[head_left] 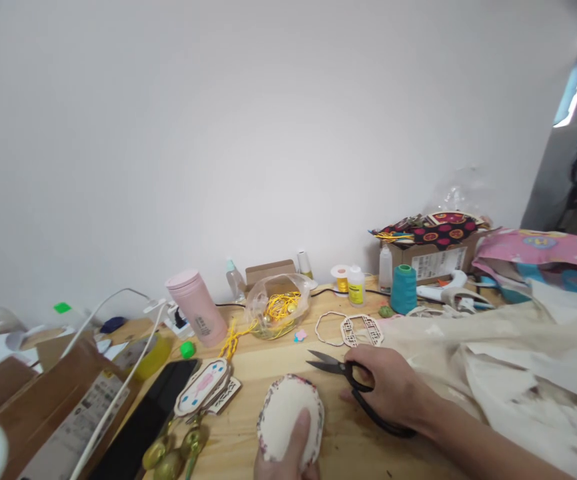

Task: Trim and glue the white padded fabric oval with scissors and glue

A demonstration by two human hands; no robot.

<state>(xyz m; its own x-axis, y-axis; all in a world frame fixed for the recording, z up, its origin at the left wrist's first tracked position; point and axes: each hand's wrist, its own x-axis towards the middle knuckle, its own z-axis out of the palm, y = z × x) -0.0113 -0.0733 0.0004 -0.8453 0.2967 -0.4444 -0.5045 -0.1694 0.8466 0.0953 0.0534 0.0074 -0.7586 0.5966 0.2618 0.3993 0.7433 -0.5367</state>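
Observation:
In my left hand (288, 463) is an oval white pad (287, 407) with patterned fabric gathered around its edge; my thumb presses on its pale face and the other fingers are mostly hidden beneath it. My right hand (385, 387) grips black-handled scissors (329, 364) just above the wooden table (248, 363). The blades point left, slightly parted, beyond the pad's upper right edge and not touching it. Behind the scissors lie an octagonal wooden lattice piece (361, 331) and a thin wooden ring frame (329, 329).
Left of the pad are decorated wooden tags (203, 387), gold gourd-shaped ornaments (168, 453), a black phone (143, 420) and a cardboard box (63, 407). Along the wall stand a pink tumbler (197, 307), glue bottle (356, 287) and teal thread cone (403, 290). Pale cloth (508, 347) covers the right side.

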